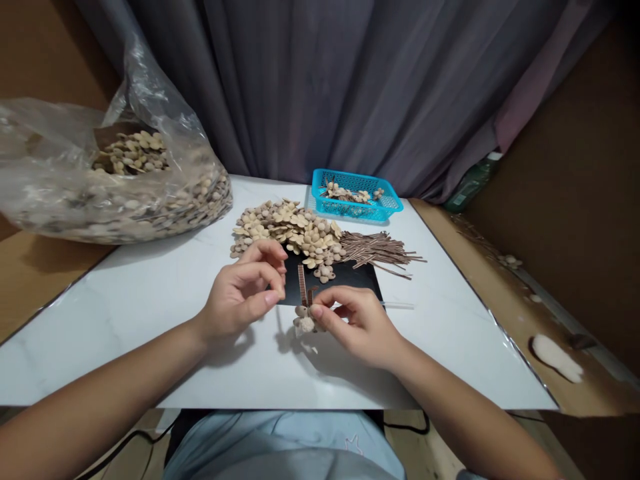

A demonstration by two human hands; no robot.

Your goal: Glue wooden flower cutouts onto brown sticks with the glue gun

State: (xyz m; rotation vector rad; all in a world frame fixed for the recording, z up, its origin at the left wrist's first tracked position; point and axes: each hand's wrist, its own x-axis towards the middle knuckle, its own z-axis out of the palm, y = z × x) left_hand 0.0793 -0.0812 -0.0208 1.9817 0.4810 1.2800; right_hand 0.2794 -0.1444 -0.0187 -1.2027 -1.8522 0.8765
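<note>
Between the thumb and fingers of my right hand (pixel 357 323) is a small beige flower-shaped piece (pixel 306 325), held just above the white tabletop. A brown checked ribbon (pixel 302 285) stands up behind this piece; whether it is fixed to it I cannot tell. To the left, my left hand (pixel 250 283) is closed, its thumb and forefinger tips pinched together. Anything between those tips is too small to make out. Beyond both hands lies a pile of beige flower-shaped pieces (pixel 287 230), partly on a black mat (pixel 360 277). Cut brown ribbon strips (pixel 380 250) are heaped beside it.
A blue plastic basket (pixel 357 212) with some flower pieces stands at the back. On the left sits a large clear bag (pixel 125 207) full of similar pieces. A thin pale stick (pixel 399 305) shows past my right hand. A green bottle (pixel 473 181) leans at the right.
</note>
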